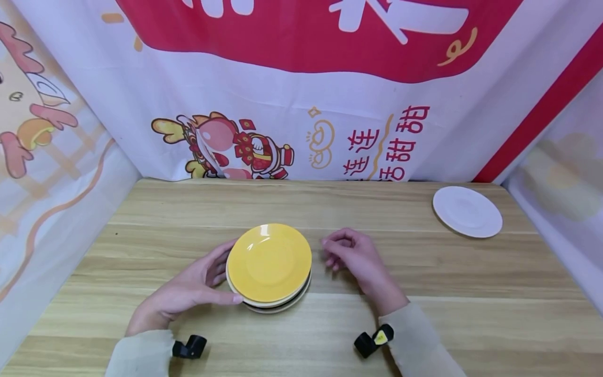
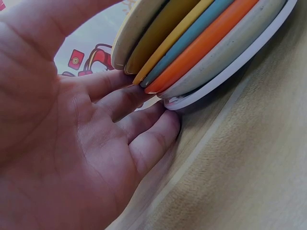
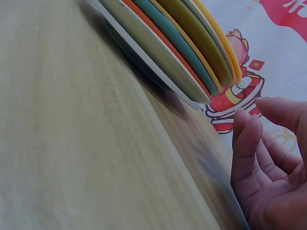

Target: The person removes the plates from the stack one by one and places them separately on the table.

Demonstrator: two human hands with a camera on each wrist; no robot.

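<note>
A stack of plates stands on the table in front of me, topped by a yellow plate [image 1: 269,263]. Under it, the left wrist view shows edges in cream, olive, yellow, teal plate [image 2: 189,43], orange plate [image 2: 204,45] and white. My left hand [image 1: 198,287] holds the stack's left side, with the thumb at the near rim of the top plates and the fingertips along the stacked edges. To the right of the stack, apart from it, my right hand [image 1: 355,256] hovers with nothing in it, fingers loosely bent and thumb near the index fingertip.
A single white plate [image 1: 466,212] lies at the back right of the wooden table [image 1: 400,209]. Printed cloth [image 1: 282,89] hangs along the back and both sides of the table. A black wrist mount [image 1: 189,346] sits at each sleeve.
</note>
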